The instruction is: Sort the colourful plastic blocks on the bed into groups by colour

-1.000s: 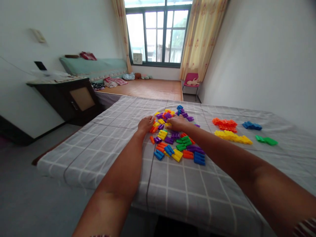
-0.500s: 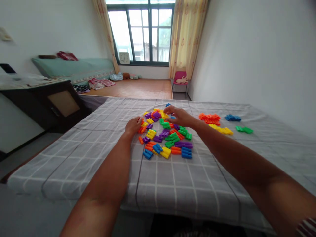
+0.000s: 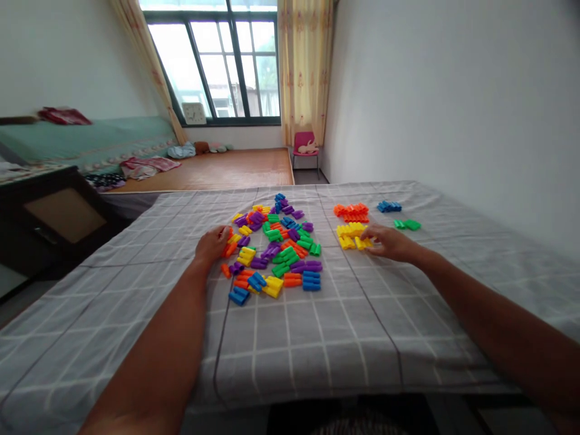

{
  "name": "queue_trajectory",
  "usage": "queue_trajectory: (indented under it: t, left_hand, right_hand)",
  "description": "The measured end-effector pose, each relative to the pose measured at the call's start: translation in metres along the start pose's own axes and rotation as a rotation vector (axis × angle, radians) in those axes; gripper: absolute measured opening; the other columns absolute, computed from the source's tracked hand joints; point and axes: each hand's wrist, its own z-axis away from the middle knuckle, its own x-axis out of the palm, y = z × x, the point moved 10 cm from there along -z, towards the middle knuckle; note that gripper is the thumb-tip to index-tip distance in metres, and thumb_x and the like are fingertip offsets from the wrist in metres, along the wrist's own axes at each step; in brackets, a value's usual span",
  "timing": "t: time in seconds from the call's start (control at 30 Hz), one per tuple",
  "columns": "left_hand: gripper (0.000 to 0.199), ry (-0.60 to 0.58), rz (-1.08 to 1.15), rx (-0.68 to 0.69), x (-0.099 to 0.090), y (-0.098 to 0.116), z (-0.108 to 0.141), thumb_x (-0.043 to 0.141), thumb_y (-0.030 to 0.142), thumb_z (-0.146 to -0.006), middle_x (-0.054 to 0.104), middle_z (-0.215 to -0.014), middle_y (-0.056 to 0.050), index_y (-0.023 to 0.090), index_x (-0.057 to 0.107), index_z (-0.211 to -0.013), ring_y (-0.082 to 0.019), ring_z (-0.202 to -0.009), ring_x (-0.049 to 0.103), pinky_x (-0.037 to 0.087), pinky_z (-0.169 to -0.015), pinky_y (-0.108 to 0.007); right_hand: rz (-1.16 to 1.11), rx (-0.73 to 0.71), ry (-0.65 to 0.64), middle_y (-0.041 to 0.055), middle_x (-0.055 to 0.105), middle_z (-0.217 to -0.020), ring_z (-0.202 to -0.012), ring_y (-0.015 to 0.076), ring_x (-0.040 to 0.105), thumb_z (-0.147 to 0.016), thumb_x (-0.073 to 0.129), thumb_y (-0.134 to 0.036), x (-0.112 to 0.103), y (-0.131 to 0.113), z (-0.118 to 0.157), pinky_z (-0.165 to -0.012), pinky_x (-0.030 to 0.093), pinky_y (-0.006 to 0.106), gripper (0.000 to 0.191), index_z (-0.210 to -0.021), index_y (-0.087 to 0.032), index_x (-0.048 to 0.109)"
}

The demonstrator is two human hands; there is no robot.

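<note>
A mixed heap of purple, green, orange, yellow and blue plastic pieces [image 3: 285, 257] lies on the grey checked cloth [image 3: 290, 350]. At the heap's left edge my left hand [image 3: 212, 243] is closed around orange pieces [image 3: 231, 248]. Farther right, my right hand [image 3: 387, 241] pinches a yellow piece [image 3: 361, 243] at the front of the yellow group [image 3: 350, 229]. Behind that group sits an orange group [image 3: 351, 212]. A blue group [image 3: 389, 206] and a green group [image 3: 407, 224] lie to the right, beyond my right hand.
A dark cabinet [image 3: 58, 217] stands at the left. Behind the table is a low wooden bed [image 3: 240, 166] with cloths on it. A pink chair [image 3: 304, 143] holding a soft toy stands by the curtain. The white wall [image 3: 435, 109] runs along the right.
My right hand has moved right, from above the heap to the yellow group, where it now holds a yellow piece. My left hand remains at the heap's left edge. The view has turned right.
</note>
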Motion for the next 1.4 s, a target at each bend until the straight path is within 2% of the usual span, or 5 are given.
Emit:
queue_trajectory:
  t: [0.33, 0.5, 0.8, 1.17, 1.4]
  left_hand:
    - [0.047, 0.008, 0.032, -0.013, 0.006, -0.003, 0.000, 0.031, 0.042, -0.094, 0.072, -0.107, -0.007, 0.021, 0.067, -0.115, -0.021, -0.094, 0.064, 0.043, -0.073, -0.026]
    - [0.046, -0.003, 0.034, -0.008, 0.012, -0.003, -0.003, 0.032, 0.042, -0.095, 0.071, -0.112, -0.007, 0.022, 0.067, -0.115, -0.020, -0.098, 0.064, 0.043, -0.077, -0.026]
    - [0.044, 0.002, 0.062, 0.058, 0.013, 0.005, -0.001, 0.032, 0.039, -0.095, 0.071, -0.111, -0.008, 0.021, 0.068, -0.112, -0.020, -0.097, 0.064, 0.044, -0.078, -0.027]
    - [0.044, -0.022, 0.034, 0.049, 0.010, 0.004, -0.001, 0.032, 0.039, -0.094, 0.070, -0.116, -0.007, 0.021, 0.066, -0.117, -0.020, -0.102, 0.063, 0.044, -0.080, -0.026]
    - [0.047, -0.020, 0.046, 0.035, 0.009, 0.001, -0.002, 0.032, 0.042, -0.093, 0.070, -0.116, -0.007, 0.022, 0.066, -0.119, -0.022, -0.104, 0.063, 0.045, -0.082, -0.028]
  right_hand:
    - [0.243, 0.016, 0.135, 0.0084, 0.070, -0.101, -0.086, 0.0224, 0.065, -0.082, 0.062, -0.032, -0.008, -0.013, 0.003, -0.075, 0.051, 0.034, 0.021, -0.099, -0.021, 0.068]
    - [0.147, -0.154, 0.077, 0.0069, 0.069, -0.095, -0.081, 0.0195, 0.064, -0.088, 0.057, -0.030, -0.009, -0.105, -0.021, -0.071, 0.048, 0.031, 0.016, -0.097, -0.021, 0.067]
    - [-0.095, -0.641, -0.322, 0.0096, 0.067, -0.112, -0.106, 0.0242, 0.058, -0.081, 0.069, -0.026, 0.091, -0.271, -0.047, -0.091, 0.045, 0.036, 0.036, -0.115, -0.018, 0.061]
    - [-0.191, -0.558, -0.187, 0.0111, 0.066, -0.106, -0.097, 0.0227, 0.061, -0.077, 0.074, -0.035, 0.073, -0.261, -0.055, -0.084, 0.047, 0.034, 0.040, -0.110, -0.016, 0.061]
    - [-0.205, -0.040, -0.021, 0.0066, 0.069, -0.099, -0.077, 0.0172, 0.066, -0.075, 0.072, -0.036, -0.002, -0.081, -0.032, -0.069, 0.052, 0.029, 0.041, -0.111, -0.018, 0.063]
